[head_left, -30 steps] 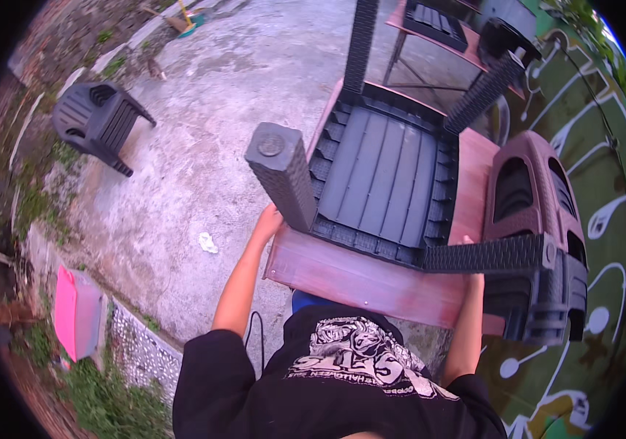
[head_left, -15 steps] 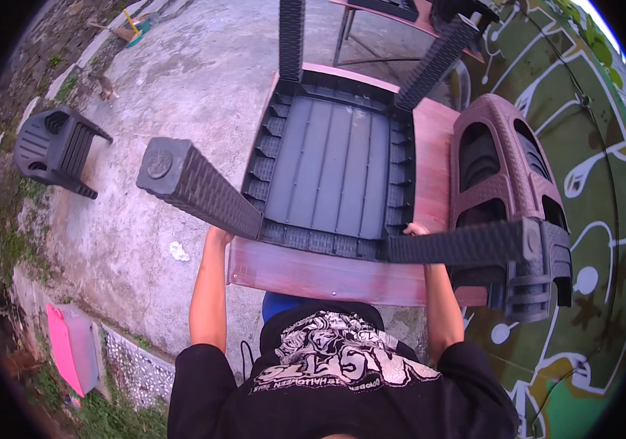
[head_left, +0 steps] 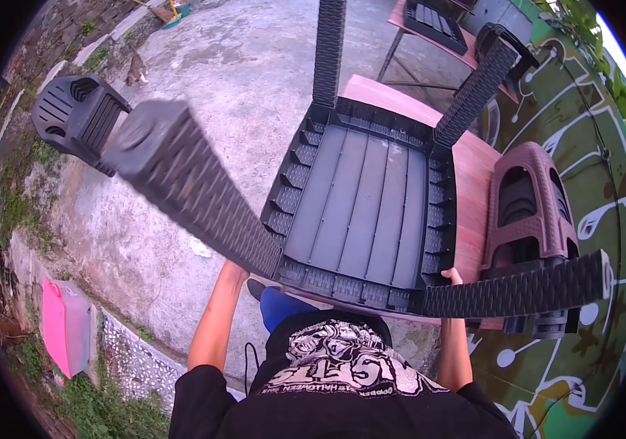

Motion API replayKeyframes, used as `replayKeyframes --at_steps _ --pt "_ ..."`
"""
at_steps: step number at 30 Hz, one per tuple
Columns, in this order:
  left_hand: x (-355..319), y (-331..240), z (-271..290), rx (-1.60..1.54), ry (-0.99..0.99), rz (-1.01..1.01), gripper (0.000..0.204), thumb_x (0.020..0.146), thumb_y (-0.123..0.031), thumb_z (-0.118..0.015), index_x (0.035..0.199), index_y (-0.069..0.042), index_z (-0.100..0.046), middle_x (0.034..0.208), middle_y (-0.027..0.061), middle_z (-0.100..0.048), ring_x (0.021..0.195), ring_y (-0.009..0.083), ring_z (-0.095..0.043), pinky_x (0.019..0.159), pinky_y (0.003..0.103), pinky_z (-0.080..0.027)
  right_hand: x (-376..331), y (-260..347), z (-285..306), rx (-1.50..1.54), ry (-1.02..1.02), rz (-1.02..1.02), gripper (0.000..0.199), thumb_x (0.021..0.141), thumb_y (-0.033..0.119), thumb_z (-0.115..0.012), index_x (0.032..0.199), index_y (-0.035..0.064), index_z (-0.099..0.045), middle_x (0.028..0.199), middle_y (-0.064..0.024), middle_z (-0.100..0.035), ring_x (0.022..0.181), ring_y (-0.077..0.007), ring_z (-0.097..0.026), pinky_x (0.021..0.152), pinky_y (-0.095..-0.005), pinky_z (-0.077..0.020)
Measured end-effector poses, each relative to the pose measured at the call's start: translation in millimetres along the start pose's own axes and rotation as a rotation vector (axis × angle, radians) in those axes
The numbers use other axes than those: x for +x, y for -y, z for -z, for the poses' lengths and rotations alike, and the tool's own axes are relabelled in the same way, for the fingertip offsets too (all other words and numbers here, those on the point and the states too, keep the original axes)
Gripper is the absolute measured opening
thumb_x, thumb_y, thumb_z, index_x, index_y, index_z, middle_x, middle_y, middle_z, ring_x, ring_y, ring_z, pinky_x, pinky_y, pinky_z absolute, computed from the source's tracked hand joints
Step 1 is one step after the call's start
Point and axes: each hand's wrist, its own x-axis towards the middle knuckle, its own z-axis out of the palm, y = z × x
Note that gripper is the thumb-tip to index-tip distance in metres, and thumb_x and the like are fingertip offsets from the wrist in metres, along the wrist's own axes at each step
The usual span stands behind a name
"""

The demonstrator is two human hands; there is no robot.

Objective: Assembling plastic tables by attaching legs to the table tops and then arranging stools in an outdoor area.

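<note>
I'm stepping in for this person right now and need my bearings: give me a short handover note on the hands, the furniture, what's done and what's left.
Left hand: under the near left corner of the upturned dark grey chair, mostly hidden; looks like it grips the edge.
Right hand: on the chair's near right corner, fingers over the rim.
Chair: upside down, legs up, over the pink table.
Nearby: brown stool on the table's right side; dark stool on the concrete ground at left.
Done: chair inverted and up at table height.
Left: apparently settling it and letting go.
</note>
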Motion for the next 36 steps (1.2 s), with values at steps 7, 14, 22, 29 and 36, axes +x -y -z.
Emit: replayKeyframes --at_steps 7,14,22,29,36 --pt "-45.8 -75.1 157.8 -0.330 0.216 -0.217 0.019 0.095 -0.029 -0.054 0.095 -0.012 -0.061 0.088 0.0021 -0.066 0.080 0.0155 -0.065 0.070 0.035 -0.055 -79.4 -62.3 -188.6 0.007 0.188 0.047 0.029 0.076 0.018 -0.053 0.098 0.0010 -0.060 0.086 -0.0110 -0.068 0.063 -0.0207 -0.066 0.057 -0.0330 -0.0559" --pt "-56.6 -184.4 241.8 -0.247 -0.033 -0.296 0.025 0.096 -0.032 -0.051 0.100 -0.012 -0.064 0.096 0.0047 -0.068 0.084 0.0204 -0.067 0.075 0.041 -0.056 -45.8 -115.7 -326.8 -0.062 0.331 -0.067 0.029 0.077 0.016 -0.053 0.100 0.0007 -0.059 0.081 -0.0100 -0.067 0.060 -0.0218 -0.066 0.055 -0.0324 -0.0551" --pt "43.1 -265.6 306.4 -0.234 -0.104 -0.175 0.025 0.097 -0.032 -0.049 0.103 -0.012 -0.062 0.091 0.0012 -0.065 0.081 0.0171 -0.064 0.072 0.037 -0.054 8.7 -110.1 -448.3 -0.186 0.268 -0.230 0.035 0.074 0.015 -0.052 0.104 -0.0027 -0.058 0.086 -0.0141 -0.068 0.069 -0.0262 -0.069 0.063 -0.0369 -0.0591" --pt "234.7 -383.0 320.0 -0.141 -0.087 0.000 0.043 0.099 -0.034 -0.044 0.128 -0.004 -0.053 0.121 0.0094 -0.062 0.108 0.0246 -0.060 0.092 0.040 -0.050 250.0 -109.6 -449.1 0.080 0.817 -0.207 0.033 0.075 0.016 -0.052 0.101 -0.0013 -0.063 0.081 -0.0114 -0.066 0.061 -0.0205 -0.065 0.056 -0.0330 -0.0556" --pt "352.9 -564.7 277.8 -0.135 -0.108 0.060 0.044 0.100 -0.033 -0.041 0.131 -0.003 -0.051 0.125 0.0097 -0.060 0.111 0.0247 -0.059 0.095 0.041 -0.049 240.1 -79.6 -714.1 0.150 0.581 0.240 0.021 0.094 0.019 -0.053 0.099 0.0013 -0.063 0.093 -0.0092 -0.068 0.075 -0.0181 -0.066 0.065 -0.0321 -0.0557"
